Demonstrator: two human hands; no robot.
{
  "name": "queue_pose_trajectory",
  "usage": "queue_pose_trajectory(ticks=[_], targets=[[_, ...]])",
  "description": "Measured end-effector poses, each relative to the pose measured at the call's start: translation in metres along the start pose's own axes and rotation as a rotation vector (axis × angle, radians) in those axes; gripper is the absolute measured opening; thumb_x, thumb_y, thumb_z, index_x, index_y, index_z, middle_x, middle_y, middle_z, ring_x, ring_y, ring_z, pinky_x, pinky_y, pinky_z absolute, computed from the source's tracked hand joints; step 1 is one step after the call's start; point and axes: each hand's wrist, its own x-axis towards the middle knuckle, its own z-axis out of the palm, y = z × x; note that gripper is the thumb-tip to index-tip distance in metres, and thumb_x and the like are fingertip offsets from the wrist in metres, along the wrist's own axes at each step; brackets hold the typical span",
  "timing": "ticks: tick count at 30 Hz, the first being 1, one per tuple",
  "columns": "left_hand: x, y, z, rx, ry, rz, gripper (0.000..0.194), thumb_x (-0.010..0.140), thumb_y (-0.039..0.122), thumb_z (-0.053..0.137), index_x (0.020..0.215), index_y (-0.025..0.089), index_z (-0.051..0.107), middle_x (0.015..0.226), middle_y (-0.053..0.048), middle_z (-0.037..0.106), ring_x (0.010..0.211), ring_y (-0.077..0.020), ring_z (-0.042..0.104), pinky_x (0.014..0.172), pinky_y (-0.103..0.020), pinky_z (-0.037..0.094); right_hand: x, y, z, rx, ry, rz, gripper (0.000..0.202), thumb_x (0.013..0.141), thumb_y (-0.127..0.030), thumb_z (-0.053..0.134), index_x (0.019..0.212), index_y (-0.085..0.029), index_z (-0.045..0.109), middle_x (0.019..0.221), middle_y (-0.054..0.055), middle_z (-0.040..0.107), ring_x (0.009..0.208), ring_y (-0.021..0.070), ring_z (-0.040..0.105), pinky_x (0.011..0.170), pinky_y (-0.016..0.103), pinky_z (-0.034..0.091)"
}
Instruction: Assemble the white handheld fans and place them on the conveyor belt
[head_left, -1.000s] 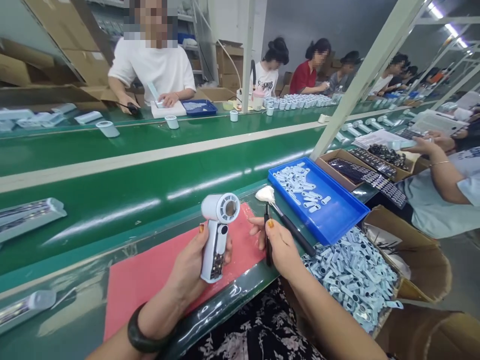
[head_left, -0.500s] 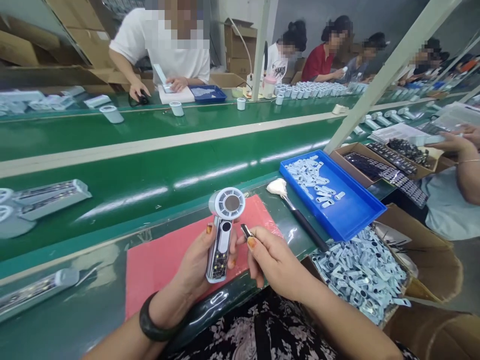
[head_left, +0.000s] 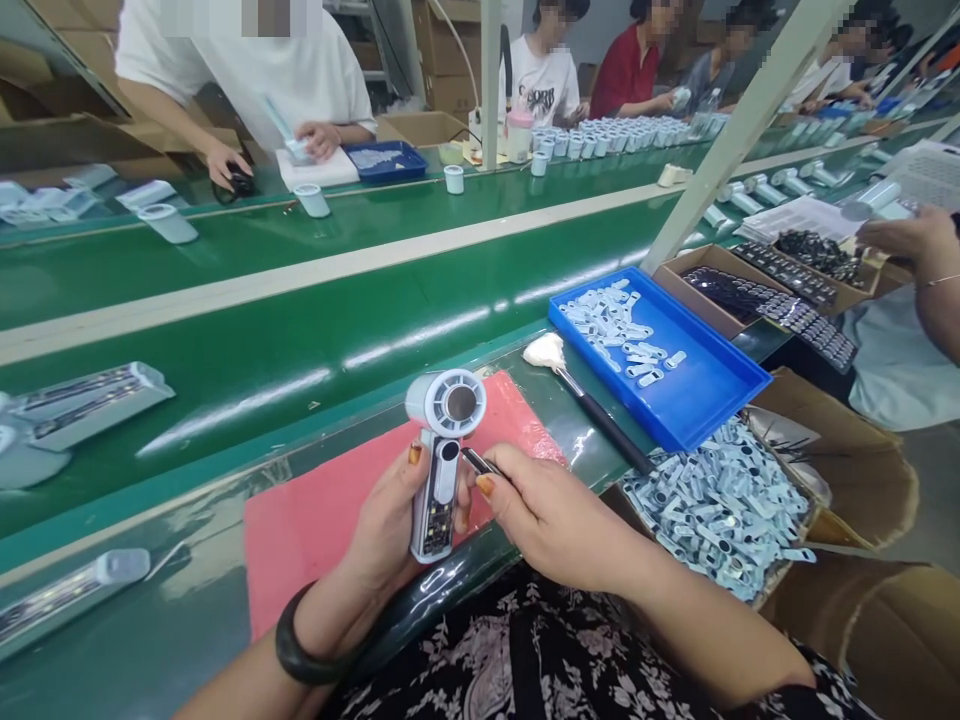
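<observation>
My left hand [head_left: 384,525] is closed around the handle of a light-blue handheld fan [head_left: 445,474], held upright with its round head at the top. The handle's front is partly uncovered, showing a circuit board low down; a pale strip with a dark round spot lies above it. My right hand [head_left: 551,515] pinches a slim dark tool with a metallic edge [head_left: 480,462]; its exact kind is unclear. The tool's tip is close to the fan's handle, just under the head; whether it touches cannot be made out. Beneath both hands lies a red mat [head_left: 300,540].
Right of the mat are a black-handled brush [head_left: 592,405], a blue tray [head_left: 697,400] of small pale parts and a box heaped with similar parts [head_left: 712,510]. Opened fan bodies [head_left: 97,400] lie left. Beyond runs a green conveyor belt [head_left: 247,330]; co-workers sit opposite and at right.
My right hand has brought the tool leftward, closer to the fan's handle. The fan stays in my left hand. The camera view has shifted slightly, and the co-worker opposite appears farther left.
</observation>
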Motion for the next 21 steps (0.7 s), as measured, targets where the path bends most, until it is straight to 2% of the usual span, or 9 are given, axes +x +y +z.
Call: queue_pose_trajectory(ticks=[7, 15, 18, 21], targets=[[0.001, 0.0, 0.002, 0.016, 0.055, -0.01, 0.054, 0.08, 0.064, 0.075, 0.082, 0.011, 0.064, 0.064, -0.008, 0.067, 0.047, -0.0149, 0.06, 0.045, -0.023, 0.047, 0.001, 0.007, 0.001, -0.03, 0.019, 0.001, 0.021, 0.102, -0.032, 0.038, 0.084, -0.022, 0.043, 0.072, 0.001, 0.056, 0.063, 0.0154, 0.048, 0.058, 0.032, 0.027], [0.002, 0.0, 0.004, 0.075, 0.076, 0.03, 0.056, 0.074, 0.066, 0.079, 0.086, 0.016, 0.056, 0.064, -0.004, 0.066, 0.044, -0.0154, 0.059, 0.04, -0.021, 0.045, 0.003, 0.008, 0.002, -0.035, 0.003, 0.032, 0.02, 0.102, -0.032, 0.039, 0.085, -0.022, 0.043, 0.075, 0.001, 0.058, 0.065, 0.0154, 0.048, 0.057, 0.032, 0.025], [0.002, -0.003, 0.001, 0.137, 0.088, 0.051, 0.055, 0.078, 0.067, 0.075, 0.09, 0.017, 0.055, 0.065, -0.004, 0.067, 0.047, -0.0155, 0.06, 0.042, -0.022, 0.047, 0.004, 0.008, 0.003, -0.052, 0.004, 0.028, 0.021, 0.102, -0.032, 0.039, 0.085, -0.021, 0.043, 0.073, 0.001, 0.055, 0.063, 0.0147, 0.044, 0.058, 0.032, 0.026], [0.003, -0.006, -0.002, 0.222, 0.11, 0.132, 0.051, 0.083, 0.066, 0.07, 0.093, 0.019, 0.053, 0.069, -0.003, 0.067, 0.052, -0.0162, 0.061, 0.046, -0.023, 0.05, 0.006, 0.011, 0.003, -0.076, 0.011, 0.028, 0.021, 0.102, -0.032, 0.039, 0.084, -0.021, 0.041, 0.071, 0.001, 0.052, 0.063, 0.0147, 0.042, 0.058, 0.032, 0.026]])
